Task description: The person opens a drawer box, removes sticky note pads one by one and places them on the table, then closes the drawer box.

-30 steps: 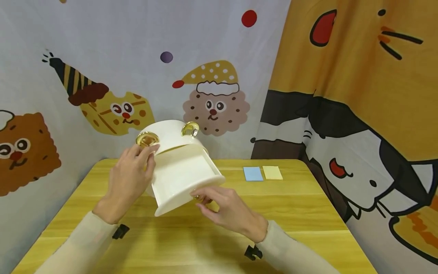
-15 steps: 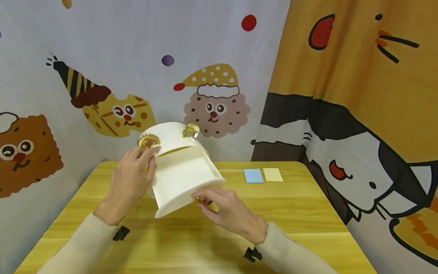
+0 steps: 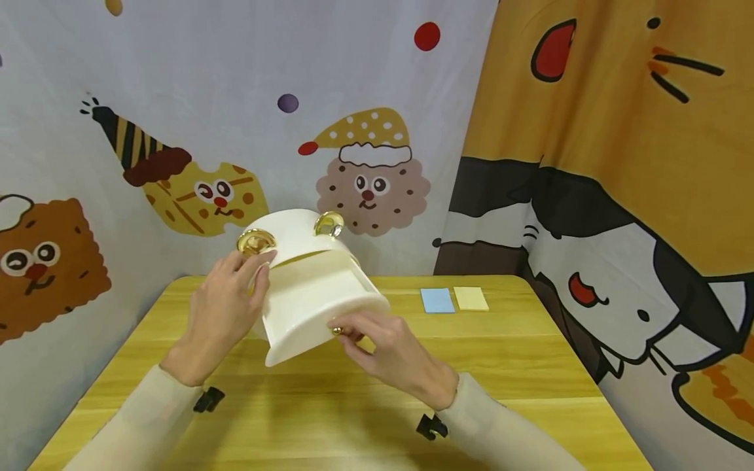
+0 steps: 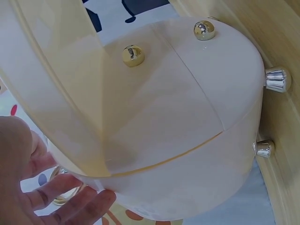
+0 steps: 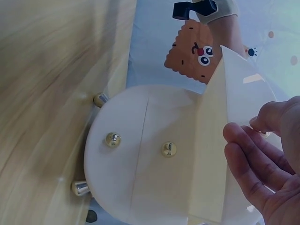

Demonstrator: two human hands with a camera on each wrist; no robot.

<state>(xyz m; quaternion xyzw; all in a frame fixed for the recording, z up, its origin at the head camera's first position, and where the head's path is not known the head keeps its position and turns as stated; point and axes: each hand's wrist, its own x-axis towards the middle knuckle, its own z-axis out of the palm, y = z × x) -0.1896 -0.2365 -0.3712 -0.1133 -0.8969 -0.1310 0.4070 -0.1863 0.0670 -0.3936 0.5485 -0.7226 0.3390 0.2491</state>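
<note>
A white storage box (image 3: 287, 229) with gold ring-shaped ears (image 3: 256, 242) has its top drawer (image 3: 312, 294) pulled out toward me. The inside floor that shows in the drawer is bare. My left hand (image 3: 220, 314) holds the box's left upper edge beside one ear, thumb and fingers about the rim. With thumb and fingertips my right hand (image 3: 391, 350) pinches the small gold knob (image 3: 337, 331) on the drawer's front. Below that drawer, two more gold knobs (image 4: 133, 56) show on the box's lower front in the wrist views. Metallic feet (image 4: 278, 79) stick out underneath.
A wooden table (image 3: 501, 366) lies under the box. Beyond my right hand are a blue sticky-note pad (image 3: 437, 301) and a pale yellow pad (image 3: 470, 299), side by side. Printed cartoon curtains (image 3: 224, 59) hang behind the table.
The drawer's front and my right hand on its knob have shifted slightly up and toward the box in the last half second. My left hand holds its place.
</note>
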